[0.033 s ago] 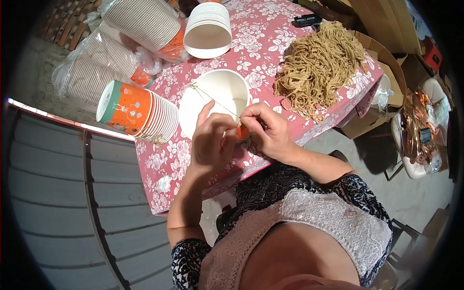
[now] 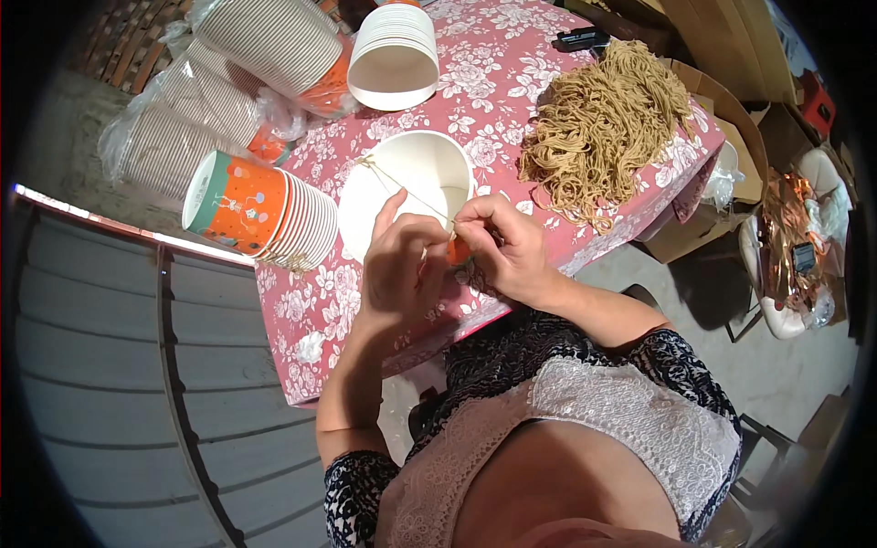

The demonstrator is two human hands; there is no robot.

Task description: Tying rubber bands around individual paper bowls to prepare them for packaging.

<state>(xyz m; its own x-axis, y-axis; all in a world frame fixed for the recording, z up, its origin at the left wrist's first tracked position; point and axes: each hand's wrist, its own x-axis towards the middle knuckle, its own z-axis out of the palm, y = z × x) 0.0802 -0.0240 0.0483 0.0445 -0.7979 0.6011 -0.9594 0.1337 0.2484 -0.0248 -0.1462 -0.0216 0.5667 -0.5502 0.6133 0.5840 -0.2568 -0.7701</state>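
Observation:
A large paper bucket [image 2: 370, 196], white inside, lies tipped at the near part of the table with its mouth facing up toward me. A tan cord [image 2: 413, 191] stretches from its far left rim across the mouth to my fingers. My right hand [image 2: 507, 247] pinches the cord by the near rim with thumb and forefinger. My left hand [image 2: 402, 265] is closed beside it, fingertips meeting the cord there, forefinger raised. Between the hands shows a bit of the bucket's orange outside [image 2: 459, 249]. The cord's end is hidden by the fingers.
A pile of tan cords [image 2: 607, 128] lies at the right. Nested orange buckets [image 2: 242, 205] lie at the left, near plastic-wrapped bucket stacks [image 2: 196, 119]. Another white stack [image 2: 393, 64] lies at the back. A flowered cloth [image 2: 315, 320] covers the table. Cardboard boxes [image 2: 731, 46] stand beyond.

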